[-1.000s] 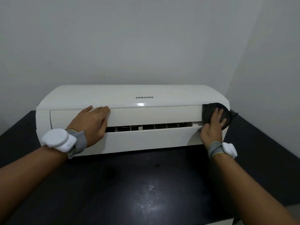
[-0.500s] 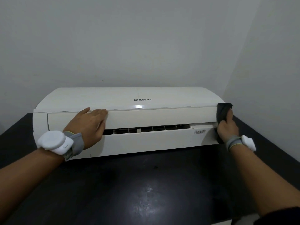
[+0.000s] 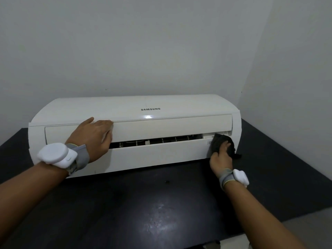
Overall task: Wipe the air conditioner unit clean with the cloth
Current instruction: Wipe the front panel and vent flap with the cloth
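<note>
cloth (image 3: 219, 140) down to air conditioner (image 3: 161, 155) lower-right edge | right hand (image 3: 221, 157) fingers clamp it | left hand (image 3: 93, 135) fingers flat on flap (image 3: 170, 127)

smooth cream plastic air conditioner (image 3: 161, 106), soft dark cloth (image 3: 218, 141), glossy black table (image 3: 143, 212), matt painted wall (image 3: 143, 42)

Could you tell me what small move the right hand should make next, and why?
Probably slide the cloth leftward along the panel below the vent: the right hand holds it at the air conditioner's right end, while the left hand steadies the flap.
</note>
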`<state>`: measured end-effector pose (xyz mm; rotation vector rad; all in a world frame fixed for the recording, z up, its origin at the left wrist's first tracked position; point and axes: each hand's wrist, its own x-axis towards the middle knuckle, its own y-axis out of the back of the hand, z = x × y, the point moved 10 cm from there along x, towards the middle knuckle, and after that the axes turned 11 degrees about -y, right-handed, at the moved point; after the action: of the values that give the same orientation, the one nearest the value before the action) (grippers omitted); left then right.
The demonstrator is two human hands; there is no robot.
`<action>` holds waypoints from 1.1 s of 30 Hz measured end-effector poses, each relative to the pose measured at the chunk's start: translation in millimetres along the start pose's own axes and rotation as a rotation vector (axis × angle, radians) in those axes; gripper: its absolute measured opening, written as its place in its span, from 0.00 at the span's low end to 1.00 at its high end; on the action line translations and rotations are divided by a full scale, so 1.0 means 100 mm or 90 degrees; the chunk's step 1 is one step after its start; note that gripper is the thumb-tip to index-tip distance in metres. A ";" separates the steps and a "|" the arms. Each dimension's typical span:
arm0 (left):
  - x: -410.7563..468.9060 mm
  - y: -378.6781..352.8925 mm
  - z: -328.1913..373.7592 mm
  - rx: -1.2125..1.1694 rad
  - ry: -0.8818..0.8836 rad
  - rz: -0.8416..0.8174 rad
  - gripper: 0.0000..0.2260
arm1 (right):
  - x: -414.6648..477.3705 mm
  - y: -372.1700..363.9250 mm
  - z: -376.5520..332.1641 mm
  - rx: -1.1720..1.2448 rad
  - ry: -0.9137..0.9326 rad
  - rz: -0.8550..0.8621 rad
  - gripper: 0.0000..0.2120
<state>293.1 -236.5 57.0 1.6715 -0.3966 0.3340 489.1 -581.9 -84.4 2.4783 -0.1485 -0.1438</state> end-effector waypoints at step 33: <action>0.02 0.01 0.02 -0.022 -0.007 -0.012 0.14 | 0.13 0.19 0.00 0.290 -0.148 0.025 0.28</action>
<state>294.0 -238.8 58.8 1.6428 -0.3933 0.3026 500.4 -599.2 -73.6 2.9015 -0.3637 -0.4224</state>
